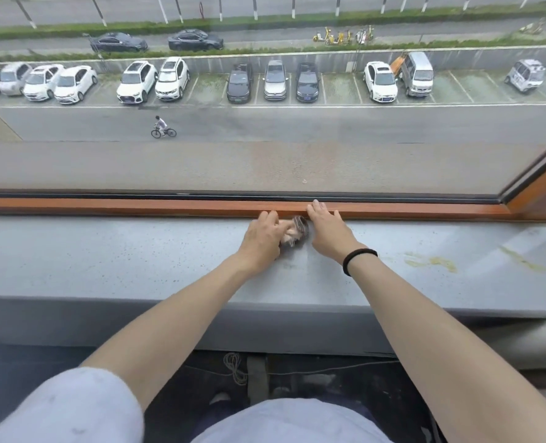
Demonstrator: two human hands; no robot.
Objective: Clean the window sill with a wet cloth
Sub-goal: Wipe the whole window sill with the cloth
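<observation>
Head view of a grey, speckled window sill (105, 260) running left to right below a large pane (265, 155). The left hand (263, 239) lies on the far part of the sill, near its middle, with its fingers curled over a bunched cloth (297, 231), which it holds pressed to the surface. The cloth, pale and dark, is blurred, so its pattern cannot be told. It sits between the two hands, just in front of the orange-brown window frame (137, 207). The right hand (326, 230) lies just right of the cloth with its fingers straight and together, their tips reaching onto the frame; it holds nothing. A black hair band (358, 259) circles the right wrist. Yellowish stains (431, 263) mark the sill well to the right of the hands. Through the pane, far below, are a row of parked cars (169, 79) and a cyclist (162, 127) on the road.
</observation>
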